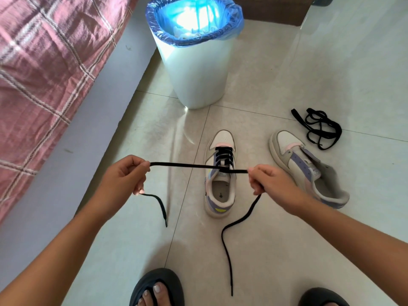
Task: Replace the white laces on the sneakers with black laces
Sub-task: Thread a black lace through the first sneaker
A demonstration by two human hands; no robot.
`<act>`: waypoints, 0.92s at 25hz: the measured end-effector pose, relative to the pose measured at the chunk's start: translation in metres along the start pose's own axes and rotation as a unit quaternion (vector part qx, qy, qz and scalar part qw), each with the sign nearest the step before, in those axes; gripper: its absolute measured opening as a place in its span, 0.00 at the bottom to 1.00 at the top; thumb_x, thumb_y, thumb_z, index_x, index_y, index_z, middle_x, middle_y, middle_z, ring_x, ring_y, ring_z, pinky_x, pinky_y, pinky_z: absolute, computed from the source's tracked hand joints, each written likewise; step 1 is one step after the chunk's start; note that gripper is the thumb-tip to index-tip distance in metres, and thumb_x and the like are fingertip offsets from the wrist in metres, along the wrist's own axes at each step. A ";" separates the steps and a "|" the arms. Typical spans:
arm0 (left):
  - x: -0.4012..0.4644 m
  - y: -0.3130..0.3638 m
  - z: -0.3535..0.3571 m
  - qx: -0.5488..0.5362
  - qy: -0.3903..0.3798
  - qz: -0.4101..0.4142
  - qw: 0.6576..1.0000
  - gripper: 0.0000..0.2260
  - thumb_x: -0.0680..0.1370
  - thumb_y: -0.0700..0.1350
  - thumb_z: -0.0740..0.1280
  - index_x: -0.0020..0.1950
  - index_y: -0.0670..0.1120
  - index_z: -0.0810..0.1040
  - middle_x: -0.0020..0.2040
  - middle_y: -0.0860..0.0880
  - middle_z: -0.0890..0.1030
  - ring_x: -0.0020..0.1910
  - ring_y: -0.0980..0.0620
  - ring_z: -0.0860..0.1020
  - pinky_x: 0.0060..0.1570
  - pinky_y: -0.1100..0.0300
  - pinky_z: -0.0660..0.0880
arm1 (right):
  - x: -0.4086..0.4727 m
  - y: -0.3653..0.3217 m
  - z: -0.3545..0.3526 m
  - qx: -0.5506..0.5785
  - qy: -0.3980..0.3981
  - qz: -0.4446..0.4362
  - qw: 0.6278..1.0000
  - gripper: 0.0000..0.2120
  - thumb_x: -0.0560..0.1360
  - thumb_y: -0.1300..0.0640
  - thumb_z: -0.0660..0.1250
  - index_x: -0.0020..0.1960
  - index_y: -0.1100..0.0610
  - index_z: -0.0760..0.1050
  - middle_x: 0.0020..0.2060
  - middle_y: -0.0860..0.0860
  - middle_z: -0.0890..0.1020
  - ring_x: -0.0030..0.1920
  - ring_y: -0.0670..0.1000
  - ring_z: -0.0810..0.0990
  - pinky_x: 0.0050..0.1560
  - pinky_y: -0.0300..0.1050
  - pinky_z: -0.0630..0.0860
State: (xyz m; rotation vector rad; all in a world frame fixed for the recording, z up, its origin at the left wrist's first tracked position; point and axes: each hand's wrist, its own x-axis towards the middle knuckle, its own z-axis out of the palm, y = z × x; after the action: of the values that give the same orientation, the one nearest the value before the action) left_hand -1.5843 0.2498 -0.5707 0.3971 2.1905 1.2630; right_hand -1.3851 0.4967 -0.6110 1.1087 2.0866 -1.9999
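Head view shows you a glossy pale tiled floor [287, 250], with a bed draped in a pink, crinkled plaid cover [44, 74] filling your left. Ahead stands a smooth white cylindrical bin [198, 74] lined with a thin blue plastic bag [236, 23] folded over its rim.

On the floor before you sit two low sneakers with off-white leather-like uppers and lilac, pink and yellow panels. The laced sneaker [220, 195] points away from you, upright, with a flat black lace [176, 165] crossing through its eyelets. The unlaced sneaker [309, 171] lies to its right, angled, its tongue loose and eyelets bare. Beyond that one, a second black lace [318, 128] lies in a loose tangle on the tile, apart from both shoes.

Your left hand [125, 177] pinches one end of the threaded lace between thumb and curled fingers, well left of the shoe; your right hand [267, 180] clenches the other end just right of the shoe's tongue. The lace runs taut and level between your hands, across the top eyelets. Each free tail hangs below its fist, the right one longer and curving down toward your dark slippers [159, 286].
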 end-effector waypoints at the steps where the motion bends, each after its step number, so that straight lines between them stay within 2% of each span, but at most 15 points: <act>1: 0.006 -0.006 -0.004 0.018 0.016 -0.016 1.000 0.09 0.79 0.43 0.64 0.39 0.45 0.75 0.24 0.52 0.71 0.24 0.53 0.70 0.28 0.65 0.71 | 0.001 -0.004 -0.008 0.014 0.011 0.003 1.000 0.16 0.78 0.54 0.62 0.33 0.57 0.73 0.23 0.48 0.72 0.26 0.46 0.69 0.36 0.43 0.71; 3: 0.015 -0.019 -0.012 0.120 0.045 -0.018 0.992 0.08 0.78 0.48 0.65 0.39 0.49 0.75 0.27 0.51 0.73 0.27 0.52 0.70 0.29 0.62 0.71 | 0.003 -0.010 -0.024 -0.025 0.036 -0.013 0.999 0.16 0.78 0.52 0.63 0.33 0.57 0.74 0.22 0.45 0.70 0.26 0.44 0.67 0.33 0.39 0.68; 5: 0.020 -0.029 -0.018 0.227 0.058 -0.005 0.972 0.07 0.77 0.51 0.65 0.39 0.54 0.75 0.30 0.50 0.76 0.28 0.52 0.71 0.30 0.61 0.69 | 0.003 -0.013 -0.038 -0.138 0.054 -0.051 0.988 0.14 0.77 0.50 0.65 0.34 0.55 0.75 0.22 0.42 0.68 0.25 0.41 0.65 0.30 0.31 0.64; 7: 0.026 -0.037 -0.021 0.237 0.058 -0.012 0.970 0.07 0.77 0.51 0.65 0.39 0.55 0.75 0.33 0.50 0.78 0.30 0.50 0.73 0.33 0.57 0.72 | 0.001 -0.016 -0.047 -0.210 0.057 -0.080 0.973 0.13 0.76 0.50 0.65 0.35 0.54 0.77 0.22 0.43 0.66 0.24 0.42 0.64 0.27 0.31 0.63; 9: 0.033 -0.042 -0.022 0.204 0.055 -0.037 0.977 0.08 0.77 0.51 0.65 0.39 0.53 0.75 0.34 0.50 0.79 0.32 0.49 0.75 0.38 0.54 0.75 | -0.001 -0.015 -0.054 -0.180 0.064 -0.075 0.979 0.13 0.76 0.51 0.65 0.35 0.55 0.77 0.22 0.42 0.67 0.24 0.41 0.65 0.26 0.29 0.62; 11: 0.039 -0.046 -0.023 0.170 0.051 -0.056 0.982 0.09 0.77 0.52 0.65 0.38 0.51 0.76 0.33 0.49 0.79 0.32 0.50 0.75 0.39 0.54 0.75 | 0.001 -0.014 -0.061 -0.197 0.067 -0.065 0.976 0.14 0.76 0.50 0.65 0.35 0.55 0.77 0.24 0.43 0.68 0.26 0.41 0.66 0.29 0.33 0.63; 13: 0.042 -0.052 -0.028 0.228 0.036 -0.060 0.971 0.11 0.77 0.54 0.65 0.39 0.49 0.76 0.32 0.50 0.77 0.30 0.51 0.72 0.35 0.57 0.71 | 0.005 -0.012 -0.070 -0.269 0.071 -0.041 0.960 0.15 0.76 0.49 0.65 0.34 0.55 0.77 0.28 0.50 0.71 0.30 0.48 0.68 0.34 0.43 0.65; 15: 0.044 -0.055 -0.034 0.247 -0.025 -0.092 0.964 0.14 0.77 0.53 0.64 0.38 0.45 0.76 0.28 0.50 0.73 0.28 0.51 0.69 0.33 0.59 0.67 | 0.009 -0.011 -0.081 -0.311 0.089 0.001 0.946 0.16 0.76 0.48 0.65 0.33 0.56 0.76 0.30 0.52 0.74 0.32 0.50 0.71 0.36 0.45 0.66; 17: 0.045 -0.052 -0.038 0.104 -0.110 -0.158 0.976 0.17 0.78 0.52 0.64 0.35 0.42 0.72 0.26 0.50 0.68 0.26 0.51 0.65 0.32 0.58 0.65 | 0.013 -0.010 -0.087 -0.398 0.105 0.039 0.911 0.16 0.76 0.48 0.65 0.34 0.57 0.74 0.31 0.51 0.75 0.32 0.50 0.73 0.34 0.45 0.67; 19: 0.046 -0.044 -0.044 -0.123 -0.132 -0.185 0.966 0.15 0.76 0.52 0.64 0.32 0.46 0.72 0.24 0.51 0.64 0.24 0.52 0.63 0.29 0.59 0.66 | 0.018 -0.014 -0.083 -0.556 0.094 0.070 0.823 0.12 0.77 0.49 0.62 0.41 0.57 0.74 0.39 0.52 0.78 0.41 0.53 0.75 0.37 0.46 0.69; 20: 0.046 -0.039 -0.046 -0.213 -0.130 -0.172 0.953 0.14 0.76 0.52 0.63 0.32 0.47 0.74 0.24 0.52 0.64 0.24 0.53 0.62 0.28 0.61 0.67 | 0.019 -0.018 -0.076 -0.620 0.087 0.065 0.777 0.10 0.77 0.51 0.61 0.48 0.57 0.74 0.46 0.53 0.77 0.48 0.54 0.75 0.41 0.47 0.70; 21: 0.045 -0.034 -0.047 -0.270 -0.132 -0.150 0.942 0.14 0.76 0.51 0.61 0.32 0.48 0.75 0.23 0.53 0.64 0.24 0.54 0.60 0.27 0.62 0.68 | 0.022 -0.023 -0.066 -0.658 0.073 0.044 0.748 0.11 0.77 0.51 0.61 0.55 0.58 0.72 0.53 0.54 0.76 0.54 0.55 0.73 0.47 0.48 0.71; 22: 0.044 -0.029 -0.046 -0.293 -0.145 -0.129 0.936 0.15 0.77 0.51 0.59 0.33 0.49 0.77 0.23 0.53 0.64 0.24 0.54 0.59 0.27 0.63 0.69 | 0.025 -0.029 -0.050 -0.655 0.048 0.001 0.754 0.15 0.78 0.51 0.61 0.61 0.57 0.70 0.58 0.55 0.74 0.59 0.56 0.70 0.53 0.50 0.71; 23: 0.042 -0.025 -0.043 -0.287 -0.167 -0.112 0.936 0.15 0.77 0.51 0.58 0.35 0.49 0.77 0.23 0.53 0.64 0.25 0.54 0.59 0.27 0.64 0.68 | 0.027 -0.038 -0.029 -0.610 0.003 -0.053 0.790 0.19 0.78 0.49 0.61 0.66 0.56 0.68 0.62 0.54 0.72 0.62 0.56 0.68 0.58 0.50 0.69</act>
State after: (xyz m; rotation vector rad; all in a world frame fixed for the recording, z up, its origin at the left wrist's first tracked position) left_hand -1.6434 0.2297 -0.5892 0.1053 1.4519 1.5010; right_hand -1.4122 0.5377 -0.5872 0.6582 2.6432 -0.2775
